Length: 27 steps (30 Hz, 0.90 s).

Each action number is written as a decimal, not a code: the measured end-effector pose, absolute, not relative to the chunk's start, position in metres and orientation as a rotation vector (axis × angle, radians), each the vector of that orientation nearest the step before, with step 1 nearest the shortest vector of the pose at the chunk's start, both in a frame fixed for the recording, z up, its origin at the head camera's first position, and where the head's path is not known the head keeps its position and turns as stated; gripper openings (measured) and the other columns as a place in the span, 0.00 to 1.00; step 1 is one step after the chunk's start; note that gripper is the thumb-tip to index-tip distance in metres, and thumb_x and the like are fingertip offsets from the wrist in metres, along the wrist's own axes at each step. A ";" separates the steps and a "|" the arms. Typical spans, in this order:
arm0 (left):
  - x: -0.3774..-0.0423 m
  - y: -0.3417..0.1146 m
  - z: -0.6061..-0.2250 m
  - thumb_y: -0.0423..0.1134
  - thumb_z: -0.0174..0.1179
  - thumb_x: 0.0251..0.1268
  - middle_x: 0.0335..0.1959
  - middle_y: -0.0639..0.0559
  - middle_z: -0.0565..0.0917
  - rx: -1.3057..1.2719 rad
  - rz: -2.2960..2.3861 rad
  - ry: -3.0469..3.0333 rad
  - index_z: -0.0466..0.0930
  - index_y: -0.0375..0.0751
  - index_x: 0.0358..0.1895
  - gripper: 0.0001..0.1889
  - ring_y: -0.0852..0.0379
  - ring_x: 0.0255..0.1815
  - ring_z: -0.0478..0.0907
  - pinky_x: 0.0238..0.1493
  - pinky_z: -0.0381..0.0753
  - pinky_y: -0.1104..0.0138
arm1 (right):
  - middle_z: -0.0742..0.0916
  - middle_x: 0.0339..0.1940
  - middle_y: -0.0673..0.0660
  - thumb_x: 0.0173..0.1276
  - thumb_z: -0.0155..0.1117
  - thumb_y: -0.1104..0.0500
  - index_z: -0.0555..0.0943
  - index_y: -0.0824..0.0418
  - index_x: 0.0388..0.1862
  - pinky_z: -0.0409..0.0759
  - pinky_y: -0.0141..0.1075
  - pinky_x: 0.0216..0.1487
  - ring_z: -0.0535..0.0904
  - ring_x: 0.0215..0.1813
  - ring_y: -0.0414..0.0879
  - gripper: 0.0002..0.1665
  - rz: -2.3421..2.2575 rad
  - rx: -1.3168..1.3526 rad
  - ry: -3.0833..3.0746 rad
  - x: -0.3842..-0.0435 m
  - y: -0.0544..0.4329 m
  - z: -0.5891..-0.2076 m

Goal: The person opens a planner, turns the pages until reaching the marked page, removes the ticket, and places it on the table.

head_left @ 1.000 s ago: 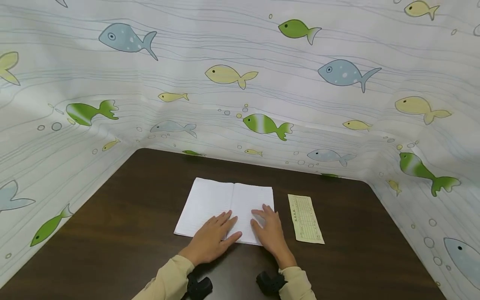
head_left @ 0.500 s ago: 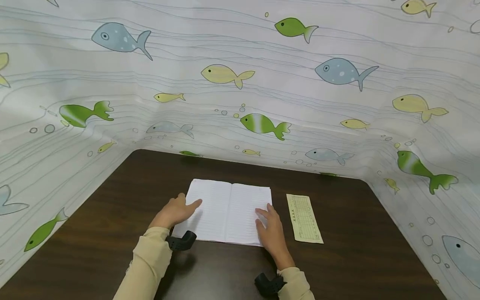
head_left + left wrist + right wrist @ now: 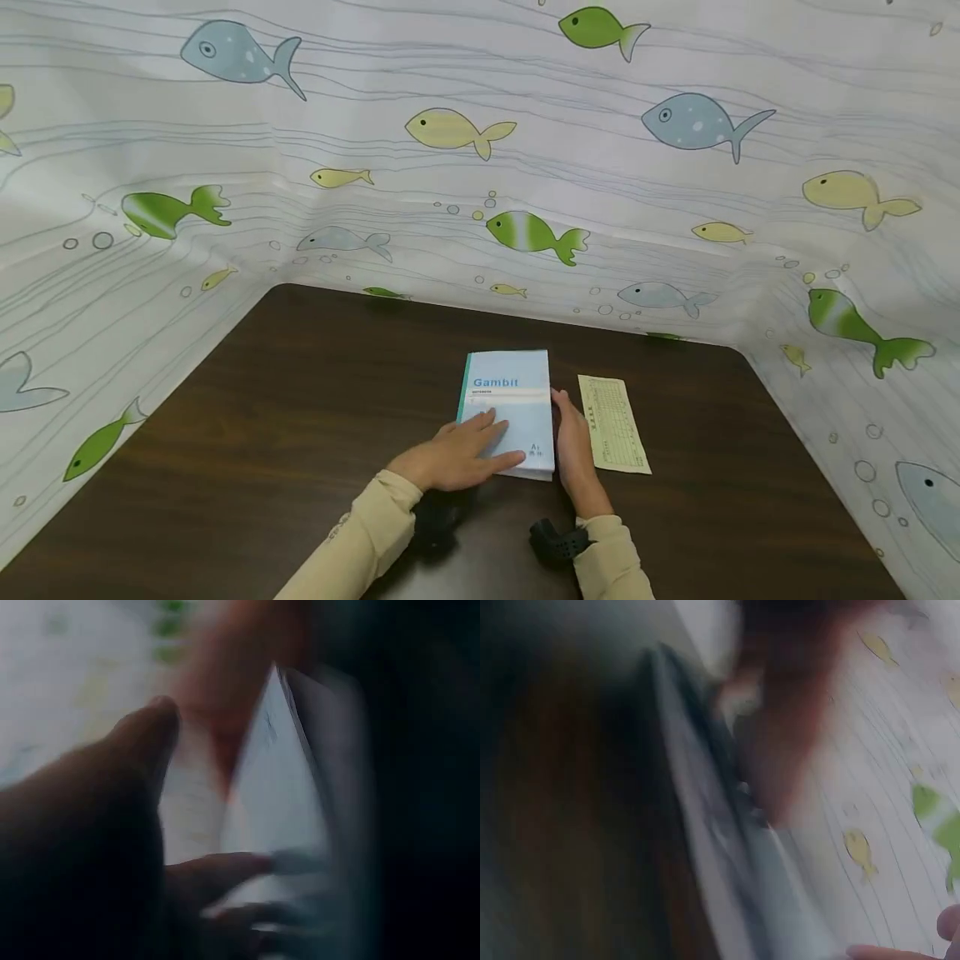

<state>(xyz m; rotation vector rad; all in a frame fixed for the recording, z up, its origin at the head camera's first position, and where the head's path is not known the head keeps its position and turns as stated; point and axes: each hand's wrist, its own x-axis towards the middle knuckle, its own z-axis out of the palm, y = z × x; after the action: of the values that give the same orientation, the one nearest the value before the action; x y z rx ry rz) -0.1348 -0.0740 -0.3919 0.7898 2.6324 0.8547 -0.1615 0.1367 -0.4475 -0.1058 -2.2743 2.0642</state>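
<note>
A closed light-blue notebook with a green spine and the word "Gambit" lies on the dark table. Across the lower part of its cover my left hand rests with fingers spread and straight. Beside the notebook's right edge stands my right hand on its side, fingers extended along that edge. In the left wrist view the pale notebook cover shows blurred, with the fingers of my left hand over it. The right wrist view shows the notebook's page edge at a slant, also blurred.
A yellow printed slip of paper lies just right of my right hand. The brown table reaches back to a white fish-patterned curtain that encloses it on the left, back and right.
The notebook lay open with lined pages showing; now it is closed, cover up. My left hand went to its left edge, then swung right onto the cover. My right hand moved slightly right.
</note>
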 end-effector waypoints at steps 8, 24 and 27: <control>-0.139 -0.076 -0.435 0.59 0.54 0.79 0.84 0.37 0.53 0.883 0.576 2.750 0.59 0.40 0.82 0.39 0.40 0.84 0.49 0.80 0.50 0.40 | 0.67 0.80 0.68 0.82 0.57 0.54 0.74 0.70 0.72 0.55 0.63 0.79 0.56 0.82 0.67 0.29 1.379 0.225 -2.725 -0.156 0.144 -0.467; -0.150 -0.077 -0.459 0.58 0.47 0.82 0.82 0.31 0.55 0.807 0.477 2.944 0.57 0.27 0.79 0.40 0.38 0.83 0.51 0.80 0.56 0.48 | 0.60 0.81 0.74 0.83 0.49 0.46 0.63 0.71 0.79 0.47 0.67 0.79 0.50 0.82 0.71 0.38 0.797 0.556 -3.005 -0.152 0.135 -0.459; -0.151 -0.082 -0.442 0.53 0.50 0.82 0.81 0.32 0.59 0.761 0.515 2.898 0.62 0.28 0.78 0.35 0.37 0.82 0.53 0.80 0.56 0.46 | 0.61 0.81 0.73 0.84 0.48 0.46 0.61 0.72 0.80 0.48 0.67 0.79 0.50 0.83 0.70 0.39 0.819 0.509 -3.029 -0.153 0.139 -0.446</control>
<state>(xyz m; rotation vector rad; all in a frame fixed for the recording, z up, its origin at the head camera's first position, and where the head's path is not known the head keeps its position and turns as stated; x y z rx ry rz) -0.1515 -0.0816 -0.4416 0.7614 2.8984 0.5147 -0.1526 0.1392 -0.4455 0.5091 -3.0288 0.8192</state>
